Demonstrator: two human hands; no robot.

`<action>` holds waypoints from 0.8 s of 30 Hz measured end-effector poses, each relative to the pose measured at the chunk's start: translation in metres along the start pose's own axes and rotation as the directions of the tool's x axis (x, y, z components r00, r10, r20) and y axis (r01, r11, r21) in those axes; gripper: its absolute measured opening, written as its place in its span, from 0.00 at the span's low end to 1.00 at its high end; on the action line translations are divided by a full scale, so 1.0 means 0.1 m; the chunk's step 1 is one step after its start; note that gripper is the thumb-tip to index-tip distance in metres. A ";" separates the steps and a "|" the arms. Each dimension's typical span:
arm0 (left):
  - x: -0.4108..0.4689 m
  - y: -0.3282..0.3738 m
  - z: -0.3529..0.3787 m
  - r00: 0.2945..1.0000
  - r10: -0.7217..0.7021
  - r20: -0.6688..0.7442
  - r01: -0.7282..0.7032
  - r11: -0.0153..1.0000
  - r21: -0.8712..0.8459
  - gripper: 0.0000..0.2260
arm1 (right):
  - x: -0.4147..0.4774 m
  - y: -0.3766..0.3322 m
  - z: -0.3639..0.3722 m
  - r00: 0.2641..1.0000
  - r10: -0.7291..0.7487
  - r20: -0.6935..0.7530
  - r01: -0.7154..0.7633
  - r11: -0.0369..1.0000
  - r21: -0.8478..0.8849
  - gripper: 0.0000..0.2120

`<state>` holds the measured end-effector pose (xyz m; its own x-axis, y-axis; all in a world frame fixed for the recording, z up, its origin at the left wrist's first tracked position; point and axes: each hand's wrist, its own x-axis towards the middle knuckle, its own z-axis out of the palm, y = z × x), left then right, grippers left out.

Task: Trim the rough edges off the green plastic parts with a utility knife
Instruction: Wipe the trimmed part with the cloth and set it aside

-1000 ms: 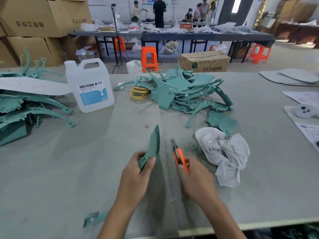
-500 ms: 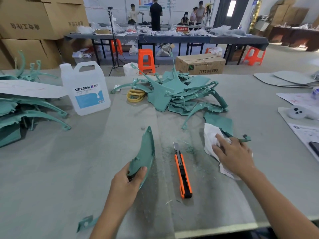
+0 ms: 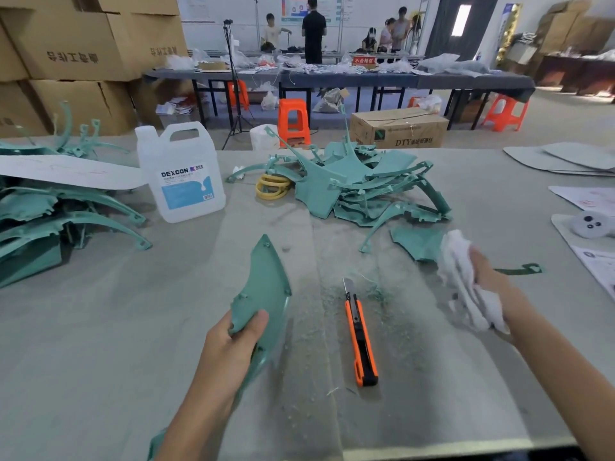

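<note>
Both hands' fingers (image 3: 254,324) are clenched: left hand (image 3: 229,347) grips the green part (image 3: 264,277), right hand (image 3: 489,277) clutches the white rag (image 3: 457,261).

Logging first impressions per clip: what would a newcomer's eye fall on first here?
The orange utility knife lies untouched at the centre of the table, blade out, amid green shavings. Left of it the left hand holds a curved green plastic part; to the right the right hand grips a white rag. A heap of green parts sits behind.
</note>
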<state>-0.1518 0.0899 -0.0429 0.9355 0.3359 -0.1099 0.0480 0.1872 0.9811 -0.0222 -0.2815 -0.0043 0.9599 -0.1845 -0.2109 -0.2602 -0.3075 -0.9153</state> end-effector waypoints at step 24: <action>-0.35 0.74 0.40 0.886 0.140 0.442 -0.043 0.974 -0.221 0.15 | -1.60 -0.75 1.75 0.499 -0.862 0.090 0.854 0.507 0.117 0.26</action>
<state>-0.1673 0.0548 0.0395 0.9904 -0.0840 0.1101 -0.0713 0.3722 0.9254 -0.1385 -0.0652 0.0382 0.7127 0.2570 0.6527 0.7002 -0.2044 -0.6840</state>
